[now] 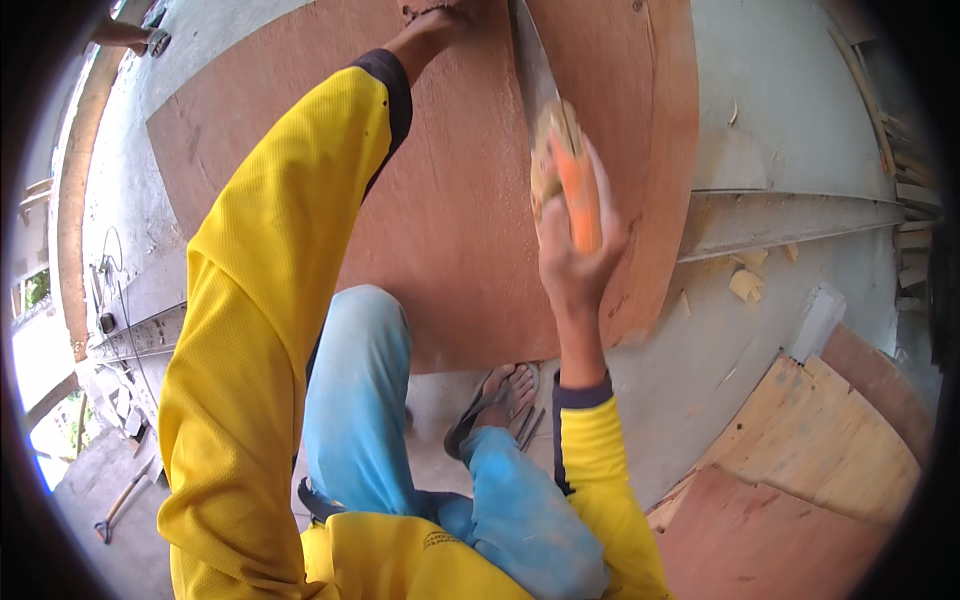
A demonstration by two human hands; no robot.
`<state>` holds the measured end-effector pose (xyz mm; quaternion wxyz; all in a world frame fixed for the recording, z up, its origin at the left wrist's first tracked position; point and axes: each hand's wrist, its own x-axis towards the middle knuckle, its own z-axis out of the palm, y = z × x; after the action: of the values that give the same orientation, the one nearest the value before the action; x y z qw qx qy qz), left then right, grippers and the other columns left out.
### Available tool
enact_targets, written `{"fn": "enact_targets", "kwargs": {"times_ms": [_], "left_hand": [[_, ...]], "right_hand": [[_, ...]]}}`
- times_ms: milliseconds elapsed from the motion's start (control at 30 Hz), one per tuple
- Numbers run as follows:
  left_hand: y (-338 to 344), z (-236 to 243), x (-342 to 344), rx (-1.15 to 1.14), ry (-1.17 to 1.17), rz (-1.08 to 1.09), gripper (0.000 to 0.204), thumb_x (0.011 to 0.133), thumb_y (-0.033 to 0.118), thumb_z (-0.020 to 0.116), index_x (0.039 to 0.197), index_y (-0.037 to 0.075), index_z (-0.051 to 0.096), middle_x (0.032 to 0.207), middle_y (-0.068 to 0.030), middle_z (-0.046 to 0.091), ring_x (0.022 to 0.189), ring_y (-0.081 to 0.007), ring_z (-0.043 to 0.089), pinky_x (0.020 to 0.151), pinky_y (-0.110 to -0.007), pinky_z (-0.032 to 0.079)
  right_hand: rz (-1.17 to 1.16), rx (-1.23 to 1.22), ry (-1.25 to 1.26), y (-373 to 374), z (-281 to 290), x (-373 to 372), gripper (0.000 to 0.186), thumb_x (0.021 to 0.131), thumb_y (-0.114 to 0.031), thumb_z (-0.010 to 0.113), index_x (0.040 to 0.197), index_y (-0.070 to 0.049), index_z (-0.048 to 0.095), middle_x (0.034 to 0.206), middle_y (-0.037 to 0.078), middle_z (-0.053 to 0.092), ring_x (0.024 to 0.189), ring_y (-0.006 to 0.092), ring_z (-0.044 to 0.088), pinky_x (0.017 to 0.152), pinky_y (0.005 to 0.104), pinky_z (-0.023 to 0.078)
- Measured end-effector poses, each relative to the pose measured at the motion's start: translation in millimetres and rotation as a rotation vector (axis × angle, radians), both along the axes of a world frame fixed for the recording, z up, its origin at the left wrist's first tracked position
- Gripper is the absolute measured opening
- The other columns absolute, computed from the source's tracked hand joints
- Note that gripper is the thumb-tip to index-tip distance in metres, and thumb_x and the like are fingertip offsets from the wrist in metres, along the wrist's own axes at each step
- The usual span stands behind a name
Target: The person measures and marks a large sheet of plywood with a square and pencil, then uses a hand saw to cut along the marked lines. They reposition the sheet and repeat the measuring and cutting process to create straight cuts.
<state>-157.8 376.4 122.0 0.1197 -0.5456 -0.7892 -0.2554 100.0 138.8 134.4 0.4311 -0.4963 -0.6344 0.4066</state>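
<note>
In my right hand (580, 245) is a handsaw (570, 170) with an orange and tan handle, my fingers wrapped round its grip. The saw's blade (535, 65) points away from me and lies along a dark line in a reddish-brown plywood sheet (440, 250). My left hand (440, 18) reaches to the far part of the sheet, left of the blade. The picture's top edge cuts it off, so its fingers cannot be made out. Beside the sheet's near edge is my sandalled foot (500, 395), and my left knee (370, 310) overlaps that edge.
A long metal beam (790, 220) runs out from under the sheet at the right. Plywood pieces (820, 430) lie at the lower right, near wood scraps (745, 285). A wooden-handled tool (125, 500) rests at the lower left. Another person's foot (155, 42) shows at the far left.
</note>
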Motion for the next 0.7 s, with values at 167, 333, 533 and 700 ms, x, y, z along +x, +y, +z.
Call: {"fn": "enact_targets", "kwargs": {"times_ms": [167, 333, 533, 700], "left_hand": [[-10.2, 0.9, -20.9, -0.012, 0.043, 0.036, 0.046, 0.101, 0.041, 0.044, 0.087, 0.011, 0.076, 0.088, -0.0166, 0.074, 0.086, -0.0346, 0.07, 0.087, -0.05, 0.049], [-0.1, 0.3, 12.8, 0.052, 0.051, 0.017, 0.046, 0.101, 0.04, 0.044, 0.086, 0.011, 0.076, 0.089, -0.0159, 0.074, 0.09, -0.0327, 0.069, 0.089, -0.048, 0.048], [-3.2, -12.6, 2.7, -0.008, -0.029, 0.018, 0.047, 0.102, 0.04, 0.043, 0.087, 0.01, 0.076, 0.091, -0.0162, 0.074, 0.092, -0.032, 0.069, 0.091, -0.049, 0.046], [8.2, -8.7, 16.1, -0.008, -0.017, -0.004, 0.048, 0.101, 0.042, 0.044, 0.087, 0.01, 0.076, 0.092, -0.0167, 0.074, 0.091, -0.0325, 0.069, 0.092, -0.049, 0.046]], "right_hand": [[0.032, 0.008, 0.005, -73.5, 20.4, 25.3, 0.051, 0.094, -0.008, 0.055, 0.141, 0.01, 0.049, 0.124, 0.024, 0.067, 0.104, 0.0258, 0.071, 0.088, 0.0358, 0.056], [0.072, -0.102, -0.16, -144.0, 42.2, 86.6, 0.051, 0.098, -0.011, 0.054, 0.139, 0.017, 0.045, 0.127, 0.028, 0.065, 0.114, 0.0335, 0.068, 0.097, 0.04, 0.055], [-0.004, 0.117, -0.049, -16.0, -8.6, -6.2, 0.055, 0.091, -0.005, 0.057, 0.144, 0.006, 0.048, 0.125, 0.022, 0.068, 0.108, 0.0261, 0.07, 0.091, 0.0379, 0.055], [-0.037, -0.035, 0.01, -112.3, 19.3, 56.8, 0.053, 0.093, -0.011, 0.057, 0.139, 0.013, 0.048, 0.127, 0.026, 0.066, 0.115, 0.03, 0.068, 0.095, 0.0387, 0.054]]}}
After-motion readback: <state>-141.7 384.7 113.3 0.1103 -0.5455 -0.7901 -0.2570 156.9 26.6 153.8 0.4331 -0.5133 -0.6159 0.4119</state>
